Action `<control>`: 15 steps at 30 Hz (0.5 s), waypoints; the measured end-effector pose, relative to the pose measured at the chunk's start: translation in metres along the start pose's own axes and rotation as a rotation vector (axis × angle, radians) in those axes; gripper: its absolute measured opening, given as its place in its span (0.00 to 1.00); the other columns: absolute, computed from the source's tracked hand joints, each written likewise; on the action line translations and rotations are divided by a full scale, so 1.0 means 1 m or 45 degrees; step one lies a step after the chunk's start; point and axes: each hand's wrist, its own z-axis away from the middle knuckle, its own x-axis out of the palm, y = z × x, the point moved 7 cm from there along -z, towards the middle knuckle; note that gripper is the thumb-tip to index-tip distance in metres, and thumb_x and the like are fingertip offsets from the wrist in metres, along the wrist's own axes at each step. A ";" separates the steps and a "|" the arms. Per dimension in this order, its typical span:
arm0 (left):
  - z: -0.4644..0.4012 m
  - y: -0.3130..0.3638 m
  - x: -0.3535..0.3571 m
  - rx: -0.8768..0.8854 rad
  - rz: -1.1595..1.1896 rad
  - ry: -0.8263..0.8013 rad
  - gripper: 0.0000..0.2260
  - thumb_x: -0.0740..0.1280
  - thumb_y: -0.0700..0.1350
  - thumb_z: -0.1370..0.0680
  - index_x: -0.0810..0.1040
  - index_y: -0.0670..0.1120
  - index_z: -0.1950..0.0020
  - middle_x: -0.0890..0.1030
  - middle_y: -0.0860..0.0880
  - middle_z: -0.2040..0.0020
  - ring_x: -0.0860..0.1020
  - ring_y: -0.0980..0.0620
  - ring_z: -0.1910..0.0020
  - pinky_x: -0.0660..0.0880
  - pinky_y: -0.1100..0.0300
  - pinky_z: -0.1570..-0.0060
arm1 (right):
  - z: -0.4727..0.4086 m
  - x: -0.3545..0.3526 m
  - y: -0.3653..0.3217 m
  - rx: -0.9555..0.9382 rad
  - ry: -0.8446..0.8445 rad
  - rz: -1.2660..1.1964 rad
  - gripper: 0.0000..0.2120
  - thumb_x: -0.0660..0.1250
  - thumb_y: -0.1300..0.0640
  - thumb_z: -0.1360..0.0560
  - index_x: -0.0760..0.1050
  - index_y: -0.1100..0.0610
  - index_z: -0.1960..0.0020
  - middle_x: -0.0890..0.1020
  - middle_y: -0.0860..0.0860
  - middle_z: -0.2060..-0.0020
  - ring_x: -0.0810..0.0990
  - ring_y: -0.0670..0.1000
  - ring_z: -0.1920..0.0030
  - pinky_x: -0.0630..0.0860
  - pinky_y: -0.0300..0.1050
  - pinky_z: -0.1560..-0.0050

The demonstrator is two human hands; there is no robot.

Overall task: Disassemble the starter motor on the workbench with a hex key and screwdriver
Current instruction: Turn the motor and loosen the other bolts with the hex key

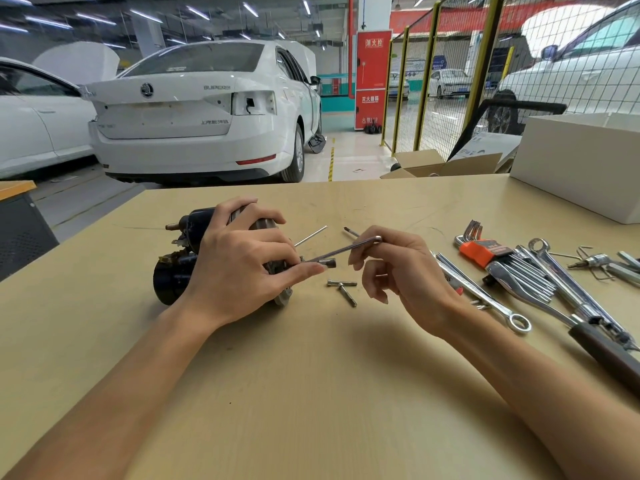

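Steel hex key (pixel 341 250) pinched in right hand (pixel 398 271) slants down-left toward left hand (pixel 242 258)-gripped starter motor (pixel 180 271).

The scene is bright and evenly lit by long ceiling lamps (pixel 145 16) in the upper left of the frame. Soft shadows fall on the workbench (pixel 311 393) under both forearms. A strong glare burns out the upper right corner. The wide lens bends the lines at the edges. The far background looks a little soft.
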 end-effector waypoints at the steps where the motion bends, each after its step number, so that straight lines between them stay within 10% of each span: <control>1: 0.000 0.000 0.000 0.001 0.009 0.004 0.18 0.66 0.64 0.26 0.86 0.53 0.63 0.84 0.58 0.61 0.79 0.51 0.47 0.64 0.49 0.35 | 0.000 0.000 0.000 0.002 0.006 0.011 0.24 0.53 0.73 0.24 0.80 0.55 0.68 0.77 0.52 0.70 0.72 0.51 0.77 0.65 0.38 0.77; 9: 0.000 -0.001 -0.001 0.004 0.031 0.001 0.16 0.68 0.63 0.27 0.86 0.53 0.63 0.84 0.58 0.61 0.79 0.51 0.47 0.65 0.48 0.36 | 0.003 -0.002 0.004 0.111 0.089 0.027 0.14 0.57 0.57 0.16 0.79 0.58 0.51 0.77 0.52 0.71 0.72 0.50 0.76 0.66 0.40 0.77; 15: 0.000 -0.001 0.000 -0.010 0.013 0.002 0.17 0.68 0.64 0.27 0.85 0.53 0.63 0.84 0.57 0.61 0.80 0.50 0.47 0.66 0.47 0.36 | 0.004 0.010 0.002 0.153 -0.134 -0.106 0.29 0.53 0.44 0.18 0.72 0.53 0.74 0.68 0.52 0.78 0.66 0.50 0.78 0.63 0.38 0.76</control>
